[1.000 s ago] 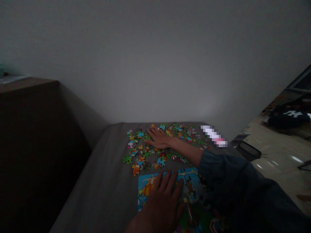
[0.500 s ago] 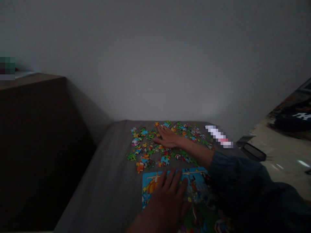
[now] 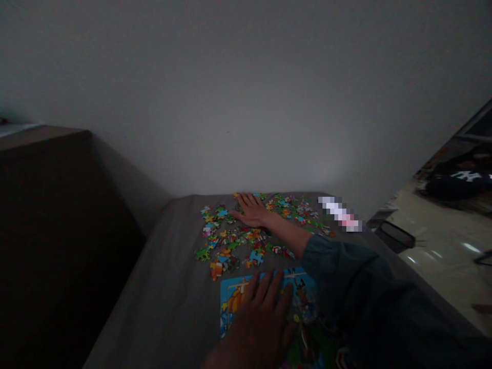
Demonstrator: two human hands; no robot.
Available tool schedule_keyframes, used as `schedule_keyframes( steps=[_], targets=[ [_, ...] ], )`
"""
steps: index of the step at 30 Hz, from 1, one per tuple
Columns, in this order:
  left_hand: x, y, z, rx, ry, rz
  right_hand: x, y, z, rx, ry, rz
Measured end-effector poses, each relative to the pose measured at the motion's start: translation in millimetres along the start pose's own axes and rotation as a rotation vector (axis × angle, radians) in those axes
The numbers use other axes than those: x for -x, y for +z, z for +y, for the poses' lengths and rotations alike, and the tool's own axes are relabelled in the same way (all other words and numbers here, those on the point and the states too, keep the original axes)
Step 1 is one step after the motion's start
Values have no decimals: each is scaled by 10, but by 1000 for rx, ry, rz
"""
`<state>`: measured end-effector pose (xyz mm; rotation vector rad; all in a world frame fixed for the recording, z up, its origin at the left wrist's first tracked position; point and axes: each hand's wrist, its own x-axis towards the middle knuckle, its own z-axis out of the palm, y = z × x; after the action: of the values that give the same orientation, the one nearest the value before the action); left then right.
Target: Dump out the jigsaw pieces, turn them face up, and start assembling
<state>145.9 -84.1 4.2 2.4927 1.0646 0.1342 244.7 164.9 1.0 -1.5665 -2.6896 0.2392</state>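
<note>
Jigsaw pieces (image 3: 230,241) in bright greens, blues and oranges lie scattered across grey cloth (image 3: 165,292), and we have our right hand (image 3: 249,211) spread flat among them at the far end, fingers pointing left, gripping nothing we can see. A dark blue sleeve (image 3: 338,266) covers that forearm up to the wrist. Our left hand (image 3: 259,323) rests palm down with its fingers fanned on a picture puzzle board (image 3: 230,302), which lies just on the near side of the pieces. The board has a blue ground and a round orange shape at its left, and the rest of its picture runs under our hand and into shadow. Our hands are apart, with pieces between them. Beyond the cloth's far right corner sits a pixelated pink-and-white object (image 3: 340,212). Further right, a black object (image 3: 395,237) lies at the cloth's edge, and past it, on a shiny floor (image 3: 438,246), a dark cap (image 3: 457,183) shows a white NY logo. A white wall (image 3: 246,102) rises behind, with dark furniture (image 3: 57,230) on the left.
</note>
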Motion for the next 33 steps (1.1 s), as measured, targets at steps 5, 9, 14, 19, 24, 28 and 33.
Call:
schedule_keyframes(
  steps=[5, 9, 14, 19, 24, 28, 33],
  targets=[
    [-4, 55, -19, 3, 11, 18, 55, -17, 149, 24, 37, -24],
    [2, 35, -9, 7, 11, 25, 152, -45, 126, 20, -14, -49],
    [17, 1, 15, 57, 5, 18, 95, -183, 236, 9, -25, 14],
    [17, -9, 33, 67, -5, -4, 53, -159, 591, 26, 31, 7],
    [18, -31, 47, 72, -6, 15, 256, -88, 825, 49, 6, -17],
    [6, 2, 24, 71, 5, 29, 425, -106, 801, 57, -11, -44],
    [7, 12, -3, 74, 3, 15, 532, -90, 679, 55, -33, -81]
  ],
)
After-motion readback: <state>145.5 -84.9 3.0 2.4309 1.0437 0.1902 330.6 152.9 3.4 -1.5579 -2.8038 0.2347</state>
